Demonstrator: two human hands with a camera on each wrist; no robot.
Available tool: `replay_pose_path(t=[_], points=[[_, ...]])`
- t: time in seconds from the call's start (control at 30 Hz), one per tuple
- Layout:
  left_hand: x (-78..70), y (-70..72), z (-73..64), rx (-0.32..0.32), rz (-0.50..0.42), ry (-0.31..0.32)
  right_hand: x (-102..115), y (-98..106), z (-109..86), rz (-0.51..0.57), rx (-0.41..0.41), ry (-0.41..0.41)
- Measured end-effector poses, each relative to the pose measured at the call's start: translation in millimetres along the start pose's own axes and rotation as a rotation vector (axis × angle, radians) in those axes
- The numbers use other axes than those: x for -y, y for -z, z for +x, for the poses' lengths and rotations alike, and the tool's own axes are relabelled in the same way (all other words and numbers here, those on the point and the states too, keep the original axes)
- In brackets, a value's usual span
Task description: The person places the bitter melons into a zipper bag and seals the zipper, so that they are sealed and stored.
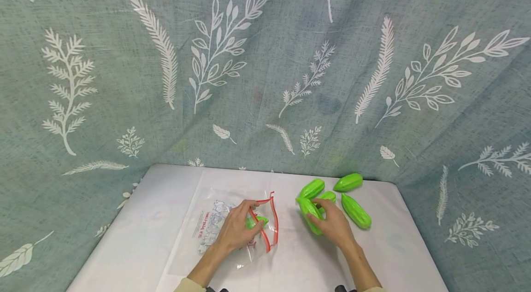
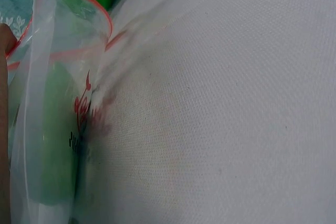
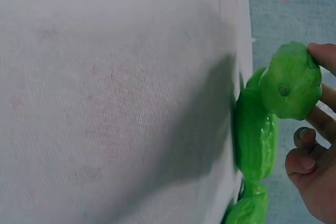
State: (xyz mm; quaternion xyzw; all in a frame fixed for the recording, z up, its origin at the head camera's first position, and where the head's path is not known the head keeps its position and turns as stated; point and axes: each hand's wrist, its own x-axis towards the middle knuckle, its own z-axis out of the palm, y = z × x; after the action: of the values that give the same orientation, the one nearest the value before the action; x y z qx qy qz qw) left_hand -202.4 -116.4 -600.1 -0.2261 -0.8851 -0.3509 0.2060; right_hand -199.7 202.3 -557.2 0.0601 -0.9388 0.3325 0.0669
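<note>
My left hand holds the mouth of a clear zip bag with a red zip edge, fingers and thumb at its rim. The bag's mouth gapes toward the right. Inside lies a green ridged gourd, seen through the plastic in the left wrist view. To the right of the bag, my right hand grips another ridged gourd, its tapered tip pointing away from me. That held gourd shows its blunt end in the right wrist view, raised above the white table.
Behind and beside my right hand lie several more gourds, among them one at the upper left, one at the back and one at the right. A leaf-patterned green curtain closes off the white table's back and sides.
</note>
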Motion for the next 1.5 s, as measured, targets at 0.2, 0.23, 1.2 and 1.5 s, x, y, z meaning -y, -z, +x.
replay_pose_path(t=[0.2, 0.23, 1.2, 1.5], points=[[1.0, -1.5, -0.2, -0.015, -0.002, -0.013, 2, -4, 0.4, 0.016, 0.027, -0.003], [1.2, -1.4, -0.1, -0.013, -0.004, -0.012, 2, -5, 0.3, 0.019, 0.032, -0.002], [2.2, -0.1, 1.7, -0.015, 0.023, -0.022, 18, -21, 0.2, 0.119, 0.280, 0.191], [1.2, 0.3, 0.6, -0.016, 0.028, -0.016, 22, -26, -1.0, 0.084, 0.297, 0.249]])
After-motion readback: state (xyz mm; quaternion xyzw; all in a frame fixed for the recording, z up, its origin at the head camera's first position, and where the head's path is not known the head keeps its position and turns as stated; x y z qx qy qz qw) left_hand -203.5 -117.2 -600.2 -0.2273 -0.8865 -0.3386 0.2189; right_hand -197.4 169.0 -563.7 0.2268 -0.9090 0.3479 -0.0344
